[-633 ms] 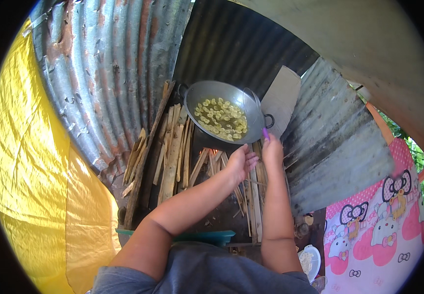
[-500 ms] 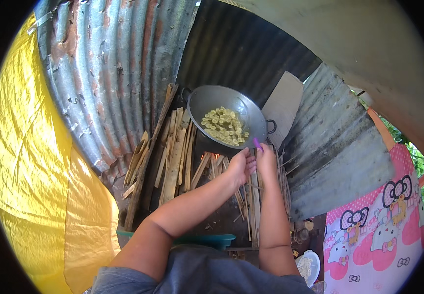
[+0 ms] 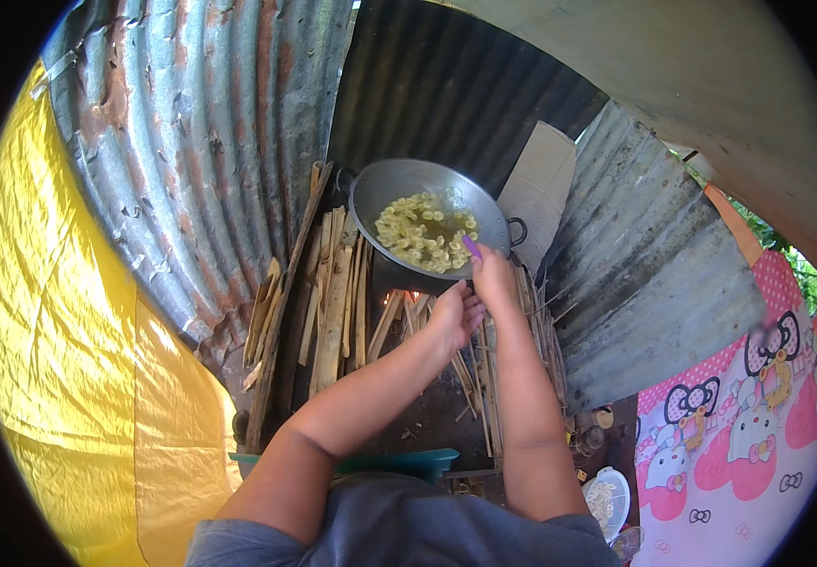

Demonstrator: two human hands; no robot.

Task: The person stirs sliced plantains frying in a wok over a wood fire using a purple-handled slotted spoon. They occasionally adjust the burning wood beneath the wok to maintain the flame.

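Observation:
A wide grey metal wok [image 3: 475, 185] with loop handles sits over a wood fire [image 3: 393, 299]. Pale yellow-green ring-like slices [image 3: 420, 232] lie in shiny liquid in it, spread over the left and near part. My right hand [image 3: 493, 282] is closed around a purple object [image 3: 471, 247] at the wok's near right rim; only its top end shows, so its kind is hidden. Just below the rim, my left hand [image 3: 454, 314] is held palm up with fingers loosely apart, beside my right wrist, with nothing visible in it.
Split firewood [image 3: 336, 302] leans left of the fire, and thin sticks [image 3: 536, 326] lie right. Corrugated metal sheets [image 3: 210, 142] and cardboard [image 3: 539, 184] surround the wok. A white bowl [image 3: 622, 506] with pale pieces stands low right, near a pink printed cloth [image 3: 730, 454]. A yellow tarp [image 3: 59, 378] hangs left.
My right hand has moved up and left with the purple object, over the wok's near edge. The slices have spread and shifted in the liquid. My left hand stays near the rim.

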